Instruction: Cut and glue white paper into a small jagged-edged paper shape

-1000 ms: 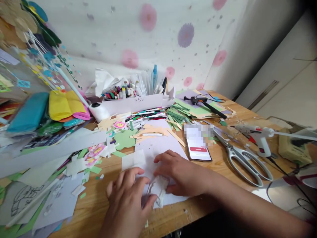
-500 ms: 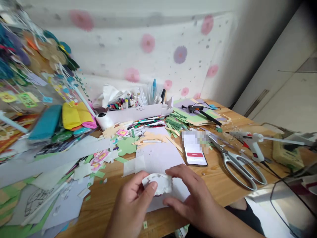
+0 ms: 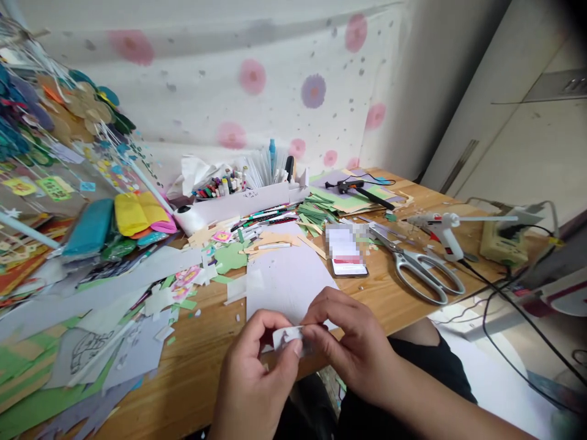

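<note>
Just over the table's front edge, a small white piece that looks like folded paper [image 3: 285, 337] is held up between my hands. My left hand [image 3: 261, 366] is closed on its left side, thumb pressed on the near face and fingers behind. At its right end, the thumb and index finger of my right hand [image 3: 343, 333] pinch together on it. The fingers cover much of the piece, so its full shape is hidden. Beyond my hands lies a pale lilac sheet of paper [image 3: 284, 284] on the wooden table [image 3: 183, 366].
Right of the sheet lie a phone [image 3: 350, 267], large scissors [image 3: 419, 269] and a white glue gun [image 3: 443, 232] with a trailing cord. Paper scraps [image 3: 41, 391] cover the left side. A box of markers [image 3: 257, 201] stands at the back, and a power strip [image 3: 504, 241] is far right.
My right hand, earlier spread with thumb and fingers apart, has closed in a pinch on the white piece. The piece is tilted and more covered now. The camera view has shifted slightly.
</note>
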Tool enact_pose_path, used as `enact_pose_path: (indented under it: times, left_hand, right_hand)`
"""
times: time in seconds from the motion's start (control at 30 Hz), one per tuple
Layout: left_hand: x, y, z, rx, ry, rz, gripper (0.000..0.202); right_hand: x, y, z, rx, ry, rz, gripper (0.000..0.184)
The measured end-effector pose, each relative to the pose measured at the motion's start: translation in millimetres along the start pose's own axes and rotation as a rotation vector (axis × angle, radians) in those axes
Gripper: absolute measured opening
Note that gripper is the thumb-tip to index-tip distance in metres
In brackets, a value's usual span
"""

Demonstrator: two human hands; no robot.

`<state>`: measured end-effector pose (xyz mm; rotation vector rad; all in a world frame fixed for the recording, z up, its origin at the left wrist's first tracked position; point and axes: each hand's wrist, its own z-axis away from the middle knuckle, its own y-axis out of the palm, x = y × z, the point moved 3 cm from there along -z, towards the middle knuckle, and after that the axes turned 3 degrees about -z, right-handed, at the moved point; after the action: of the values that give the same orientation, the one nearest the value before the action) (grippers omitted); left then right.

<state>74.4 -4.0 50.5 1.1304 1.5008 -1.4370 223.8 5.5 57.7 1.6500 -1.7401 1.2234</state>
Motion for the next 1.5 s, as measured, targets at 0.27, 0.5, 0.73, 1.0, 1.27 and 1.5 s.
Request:
enact_pose_path:
  times: [0.27, 0.5, 0.73, 1.0, 1.27, 1.5]
  left_hand:
    - [11.6, 13.4, 6.0, -0.061, -0.056, 0.34, 0.012]
    - [0.5, -4.1, 11.9, -0.151, 0.173, 0.047, 0.007]
    - [-3.7, -8.1, 25.4, -0.141, 0.366, 0.195, 0.017]
    - [3.5, -6.4, 16.1, -0.159, 0.156, 0.325, 0.003]
    - [16.0, -6.1, 8.2, -0.126, -0.029, 0.165, 0.023]
    - [1.9, -22.3, 6.4, -0.183, 0.173, -0.37, 0.016]
  right_hand:
    - [2.1, 7.3, 2.5, -0.063, 0.039, -0.003, 0.014]
    - [12.8, 12.5, 4.3, -0.076, -0.073, -0.048, 0.011]
    - [16.4, -10.2, 6.8, 0.067, -0.097, -0.329, 0.029]
    - [14.0, -9.7, 5.2, 0.083, 0.067, -0.245, 0.008]
    - [2.1, -13.9, 5.1, 0.006, 0.202, -0.19, 0.008]
    - [1.8, -13.6, 9.1, 0.007, 0.209, -0.083, 0.008]
